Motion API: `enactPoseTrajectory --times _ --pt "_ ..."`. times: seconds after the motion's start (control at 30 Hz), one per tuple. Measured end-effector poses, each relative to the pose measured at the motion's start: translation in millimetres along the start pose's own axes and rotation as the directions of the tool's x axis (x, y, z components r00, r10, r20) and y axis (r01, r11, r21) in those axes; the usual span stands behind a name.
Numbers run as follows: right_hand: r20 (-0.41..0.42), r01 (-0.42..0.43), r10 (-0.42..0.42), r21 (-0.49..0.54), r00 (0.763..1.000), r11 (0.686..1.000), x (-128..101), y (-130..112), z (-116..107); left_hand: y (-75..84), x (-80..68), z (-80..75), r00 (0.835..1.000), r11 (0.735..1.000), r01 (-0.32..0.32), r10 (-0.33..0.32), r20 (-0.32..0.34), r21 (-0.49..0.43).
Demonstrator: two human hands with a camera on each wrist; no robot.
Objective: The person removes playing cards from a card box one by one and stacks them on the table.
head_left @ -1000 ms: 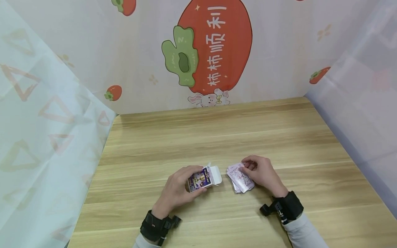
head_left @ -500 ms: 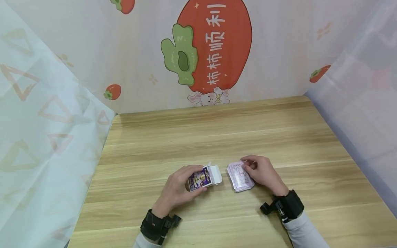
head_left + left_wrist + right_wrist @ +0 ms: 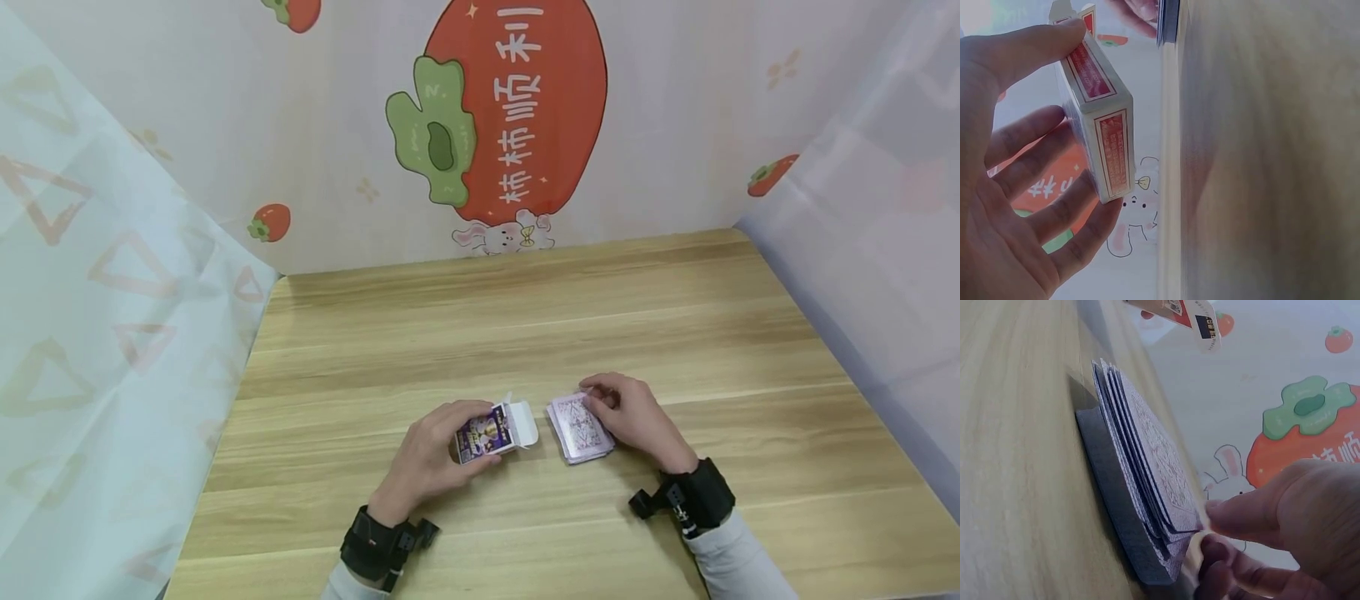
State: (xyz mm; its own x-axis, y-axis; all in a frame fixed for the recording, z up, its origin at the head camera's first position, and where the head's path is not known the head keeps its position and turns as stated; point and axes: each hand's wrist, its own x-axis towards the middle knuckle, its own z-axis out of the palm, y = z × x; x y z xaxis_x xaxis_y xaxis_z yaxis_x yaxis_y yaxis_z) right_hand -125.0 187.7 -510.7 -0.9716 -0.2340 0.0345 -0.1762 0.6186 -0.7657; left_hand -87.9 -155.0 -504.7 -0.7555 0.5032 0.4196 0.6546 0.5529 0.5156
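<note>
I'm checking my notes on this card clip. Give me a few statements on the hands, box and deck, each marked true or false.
1. The left hand grips the card box. True.
2. The box flap is closed. False: it stands open.
3. The deck lies on the table. True.
4. The deck is inside the box. False: it lies apart, to the box's right.
5. The right hand touches the deck. True.

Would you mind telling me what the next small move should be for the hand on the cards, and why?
Probably square the deck first: in the right wrist view its upper cards lie fanned and offset on the table. The right hand already pinches their edge, and the left hand holds the card box with its flap open towards them.
</note>
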Motion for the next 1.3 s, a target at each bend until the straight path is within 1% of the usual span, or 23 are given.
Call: enactPoseTrajectory --times 0.07,0.13,0.2,0.27,0.33,0.4,0.47,0.5,0.57,0.63,0.7,0.8,0.93,1.07,1.17,1.3 --pt "-0.048 0.034 -0.032 0.038 0.998 0.999 -0.9 -4.1 1.8 0.6 0.6 -1.0 1.000 1.000 -0.007 0.007 0.010 0.000" --pt "-0.092 0.084 -0.075 0.107 0.993 0.991 -2.8 -9.5 5.3 1.3 0.8 -1.7 1.000 1.000 -0.023 0.023 0.019 0.001" --pt "-0.103 0.137 -0.117 0.211 0.988 0.968 -5.2 -16.3 10.3 1.7 0.7 -2.1 0.999 0.999 -0.047 0.047 0.023 0.003" --pt "-0.075 0.164 -0.148 0.322 0.986 0.932 -8.4 -24.8 17.1 2.0 0.6 -2.0 0.997 0.998 -0.067 0.067 0.025 -0.003" --pt "0.000 0.153 -0.169 0.429 0.986 0.890 -12.3 -33.5 24.8 2.0 0.5 -1.1 0.996 0.997 -0.082 0.082 0.027 -0.011" --pt "0.069 0.135 -0.193 0.493 0.979 0.860 -16.2 -40.4 33.9 2.2 0.4 0.4 0.996 0.996 -0.088 0.089 0.031 -0.019" --pt "0.117 0.126 -0.216 0.516 0.969 0.847 -19.1 -45.0 43.4 3.3 0.2 1.5 0.995 0.995 -0.092 0.093 0.032 -0.023" --pt "0.131 0.129 -0.226 0.515 0.965 0.847 -20.1 -46.6 47.4 4.2 0.0 1.9 0.995 0.996 -0.090 0.090 0.032 -0.023" --pt "0.131 0.144 -0.238 0.494 0.962 0.857 -21.8 -47.8 54.5 6.0 -0.5 2.8 0.996 0.996 -0.083 0.084 0.030 -0.019" --pt "0.125 0.148 -0.232 0.469 0.965 0.871 -23.2 -48.4 59.3 7.4 -1.2 3.5 0.996 0.996 -0.081 0.082 0.023 -0.022" --pt "0.119 0.146 -0.223 0.458 0.968 0.877 -24.2 -48.8 62.4 8.1 -1.6 4.1 0.997 0.996 -0.080 0.081 0.016 -0.032" --pt "0.120 0.114 -0.192 0.472 0.974 0.874 -24.6 -49.9 66.0 8.2 -1.9 4.4 0.996 0.995 -0.090 0.091 0.008 -0.053" --pt "0.151 0.021 -0.120 0.535 0.981 0.844 -24.4 -52.0 68.3 8.4 -2.4 4.6 0.994 0.991 -0.104 0.105 0.011 -0.084" --pt "0.193 -0.063 -0.063 0.585 0.979 0.808 -23.8 -53.6 66.3 9.3 -1.4 4.1 0.994 0.987 -0.104 0.108 0.029 -0.120" --pt "0.211 -0.102 -0.032 0.591 0.977 0.800 -23.2 -53.5 63.9 10.3 -1.0 3.7 0.994 0.986 -0.095 0.103 0.049 -0.137" --pt "0.215 -0.139 0.012 0.584 0.977 0.800 -21.4 -52.0 61.3 10.2 -1.9 3.4 0.995 0.987 -0.064 0.075 0.070 -0.148"
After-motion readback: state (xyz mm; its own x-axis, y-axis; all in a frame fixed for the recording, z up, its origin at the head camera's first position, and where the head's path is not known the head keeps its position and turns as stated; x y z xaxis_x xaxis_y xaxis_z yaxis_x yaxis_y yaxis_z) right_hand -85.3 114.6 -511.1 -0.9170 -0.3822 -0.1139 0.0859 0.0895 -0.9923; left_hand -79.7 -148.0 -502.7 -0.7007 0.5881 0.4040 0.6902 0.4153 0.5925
